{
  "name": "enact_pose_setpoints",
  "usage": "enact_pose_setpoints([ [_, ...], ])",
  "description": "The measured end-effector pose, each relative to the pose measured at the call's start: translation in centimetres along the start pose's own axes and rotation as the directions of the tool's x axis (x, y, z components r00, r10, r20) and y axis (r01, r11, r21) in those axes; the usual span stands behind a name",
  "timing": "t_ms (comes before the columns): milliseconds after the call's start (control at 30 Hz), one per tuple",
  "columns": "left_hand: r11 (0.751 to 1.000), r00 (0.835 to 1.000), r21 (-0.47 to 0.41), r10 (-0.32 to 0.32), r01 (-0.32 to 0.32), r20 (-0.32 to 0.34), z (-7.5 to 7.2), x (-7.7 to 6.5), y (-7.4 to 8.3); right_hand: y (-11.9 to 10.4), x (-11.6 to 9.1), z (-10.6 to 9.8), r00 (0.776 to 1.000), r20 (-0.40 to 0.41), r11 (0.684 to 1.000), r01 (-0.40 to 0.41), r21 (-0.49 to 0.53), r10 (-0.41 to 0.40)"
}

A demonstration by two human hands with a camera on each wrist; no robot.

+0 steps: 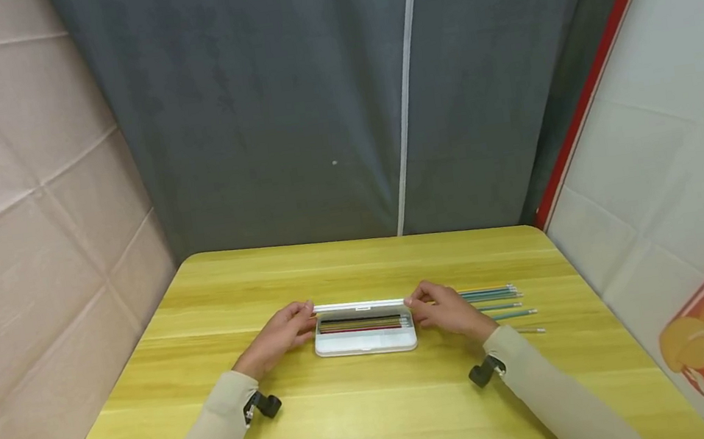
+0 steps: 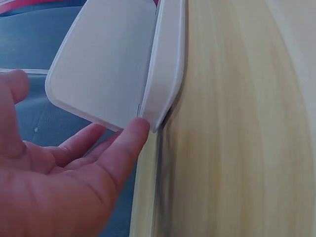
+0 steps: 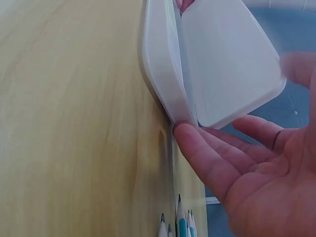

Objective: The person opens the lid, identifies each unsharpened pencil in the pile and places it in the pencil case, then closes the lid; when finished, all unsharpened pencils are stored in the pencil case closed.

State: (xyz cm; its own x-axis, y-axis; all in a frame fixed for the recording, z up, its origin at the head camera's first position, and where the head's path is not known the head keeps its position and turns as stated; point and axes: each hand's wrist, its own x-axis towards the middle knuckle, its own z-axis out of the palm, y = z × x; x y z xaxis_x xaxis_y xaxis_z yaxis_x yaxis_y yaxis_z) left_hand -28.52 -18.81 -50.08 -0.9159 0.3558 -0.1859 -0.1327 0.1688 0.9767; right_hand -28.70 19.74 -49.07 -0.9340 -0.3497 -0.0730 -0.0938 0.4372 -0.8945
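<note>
A white pencil case (image 1: 366, 346) lies on the table with its lid (image 1: 337, 308) raised and tilted on its hinge. Inside it is a row of several pencils (image 1: 359, 327), with dark, yellowish and red barrels. My left hand (image 1: 282, 335) is at the left end of the lid. In the left wrist view its loosely extended fingers (image 2: 131, 136) touch the hinge corner. My right hand (image 1: 447, 308) is at the opposite end, fingertips (image 3: 186, 134) right at the hinge corner and thumb (image 3: 298, 68) overlapping the lid's upper edge.
Several loose pencils (image 1: 492, 297), mostly teal, lie on the yellow wood-grain table (image 1: 377, 409) beyond my right hand. A grey curtain (image 1: 284, 110) hangs behind the table. Pale sheeting (image 1: 11, 220) flanks it on the left, and a red-edged white panel (image 1: 668, 133) on the right.
</note>
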Motion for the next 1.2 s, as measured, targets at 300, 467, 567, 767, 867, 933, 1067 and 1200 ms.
enact_pose_setpoints([
  [300, 0.987, 0.999, 0.163, 0.007, 0.001, -0.046, 0.0, -0.4, -0.3, 0.3, -0.2, 0.0, 0.999, 0.037, 0.996, 0.039, -0.085, -0.036],
  [467, 0.986, 1.000, 0.164, 0.000, 0.002, -0.011, -0.3, -0.6, -0.5, 0.3, -0.3, -0.2, 0.996, 0.064, 0.984, 0.074, -0.162, -0.065],
  [567, 0.983, 1.000, 0.181, 0.012, -0.015, 0.018, -0.5, -0.8, -0.6, 0.3, -0.4, -0.2, 0.992, 0.089, 0.969, 0.105, -0.222, -0.087],
  [767, 0.962, 0.996, 0.262, 0.059, -0.075, 0.068, -0.4, -0.9, -0.7, 0.5, -0.9, 0.3, 0.987, 0.112, 0.951, 0.145, -0.273, -0.119],
  [867, 0.960, 0.996, 0.270, 0.060, -0.077, 0.071, -0.3, -0.9, -0.9, 0.5, -1.2, 0.6, 0.986, 0.110, 0.946, 0.152, -0.286, -0.125],
  [933, 0.958, 0.996, 0.277, 0.058, -0.074, 0.065, -0.3, -0.8, -1.0, 0.4, -1.4, 0.8, 0.987, 0.103, 0.946, 0.150, -0.287, -0.126],
  [1067, 0.957, 0.997, 0.280, 0.059, -0.073, 0.058, -0.3, -0.7, -1.0, 0.2, -1.7, 1.0, 0.988, 0.082, 0.949, 0.147, -0.279, -0.129],
  [1200, 0.960, 0.998, 0.272, 0.051, -0.062, 0.045, -0.1, -0.8, -0.9, 0.2, -1.6, 1.1, 0.990, 0.066, 0.951, 0.137, -0.278, -0.124],
])
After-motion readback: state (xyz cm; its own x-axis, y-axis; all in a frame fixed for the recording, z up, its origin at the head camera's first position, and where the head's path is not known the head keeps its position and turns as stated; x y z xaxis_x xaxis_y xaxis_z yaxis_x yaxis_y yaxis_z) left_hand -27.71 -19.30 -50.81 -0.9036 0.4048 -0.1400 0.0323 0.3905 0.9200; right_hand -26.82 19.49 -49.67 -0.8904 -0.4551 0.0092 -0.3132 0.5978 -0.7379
